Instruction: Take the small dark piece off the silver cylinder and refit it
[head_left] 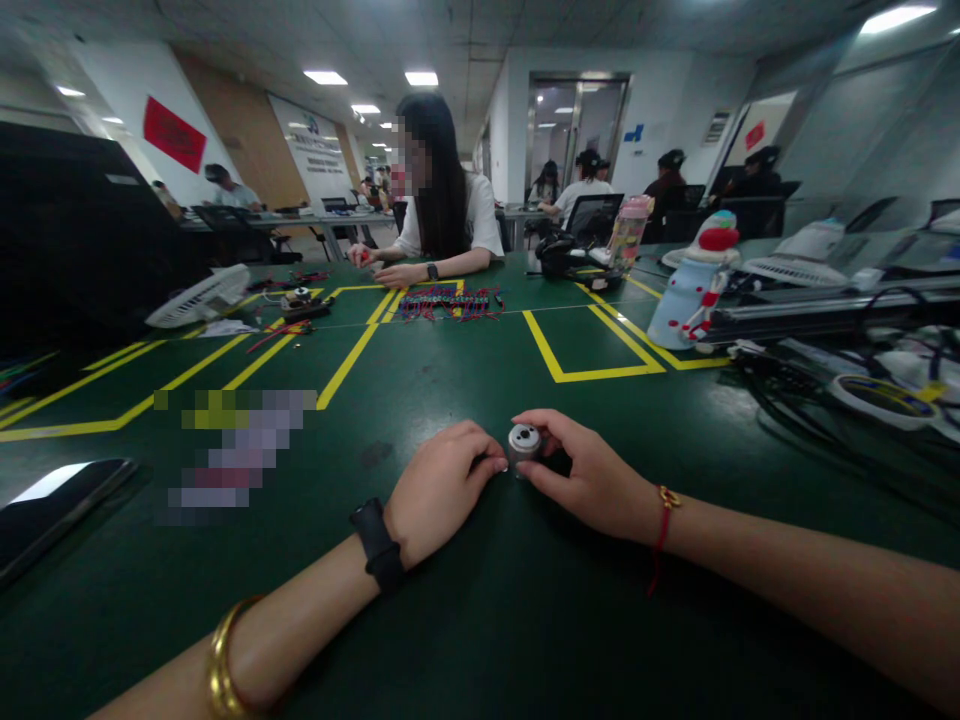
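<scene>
A small silver cylindrical part (524, 441) with a dark hole in its top sits between my two hands on the green table (480, 620). My right hand (589, 478) grips it between thumb and fingers. My left hand (442, 488) is curled, and its fingertips touch the part's left side. A black band and a gold bangle are on my left wrist, a red string on my right.
A dark phone (52, 505) lies at the left edge. Across the table a seated person works by a pile of red and blue wired parts (450, 300). A small fan (199, 297) is far left; a snowman-shaped bottle (694, 280) and tangled cables (840, 400) stand right.
</scene>
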